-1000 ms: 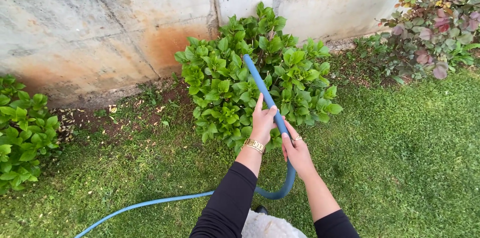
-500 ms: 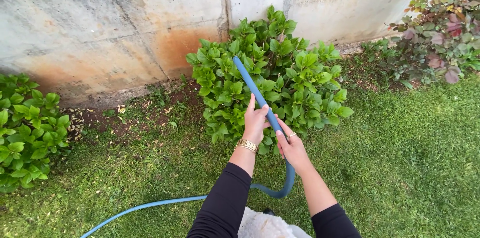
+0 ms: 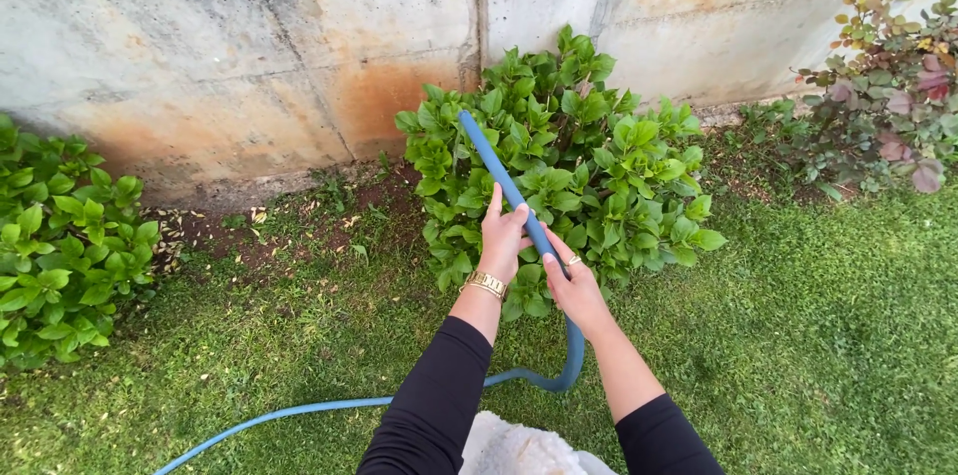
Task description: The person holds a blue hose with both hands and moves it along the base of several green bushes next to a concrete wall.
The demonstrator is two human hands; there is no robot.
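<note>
- Gripping a blue garden hose (image 3: 496, 167), both hands are closing around its stiff upper stretch, the left hand (image 3: 502, 238) higher up and the right hand (image 3: 574, 291) just below it, the two nearly touching.
- The left hand's fingers are wrapping the hose from its left side, with a gold bracelet (image 3: 486, 284) sitting at the wrist just beneath the grip.
- The right hand is clasping the hose from the right, a ring showing on one finger; black sleeves are covering both forearms below the hands.
- Above the grip, the hose is running up and to the left, its open end lying against the leaves of a green leafy shrub (image 3: 609, 176) that is growing directly beyond the hands.
- Below the grip, the hose is looping down to the right of the wrists, curving back under the forearms and trailing off to the lower left across the grass lawn (image 3: 818, 335).
- Behind the shrub, a stained concrete wall (image 3: 230, 46) is standing; well to the left of the grip a second green bush (image 3: 60, 245) is growing, and far to the right a reddish-leaved plant (image 3: 888, 86).
</note>
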